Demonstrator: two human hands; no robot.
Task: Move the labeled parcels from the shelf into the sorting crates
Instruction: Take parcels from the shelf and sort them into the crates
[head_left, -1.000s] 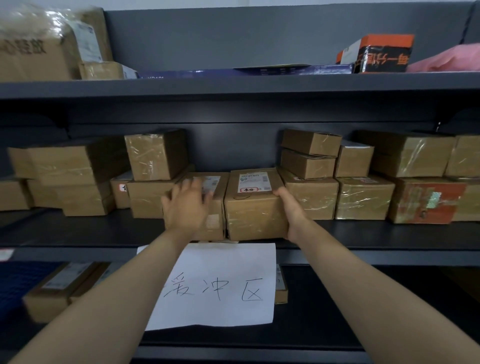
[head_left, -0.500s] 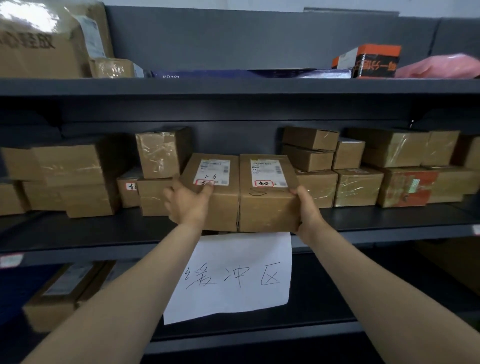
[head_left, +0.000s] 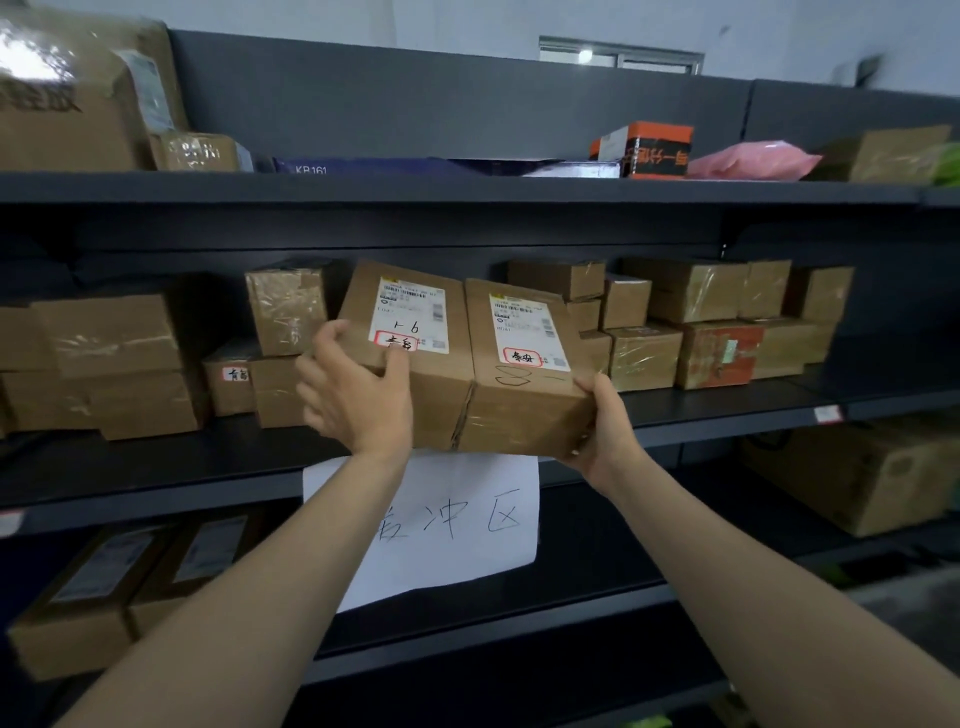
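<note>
Head view: two brown cardboard parcels with white shipping labels, left parcel (head_left: 415, 358) and right parcel (head_left: 524, 374), side by side, touching, tilted, in front of dark grey metal shelf (head_left: 727, 402). Left hand (head_left: 358, 395) fingers spread on left parcel's outer side, thumb on label. Right hand (head_left: 605, 431) cups right parcel's lower right corner, fingers hidden underneath. White paper sign (head_left: 467, 530) below.

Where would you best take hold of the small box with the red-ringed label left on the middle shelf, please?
Take the small labelled box by its two side faces, coming straight in from the front. Its front faces out, but a larger carton crowds its right side, so slide it forward first.
</note>
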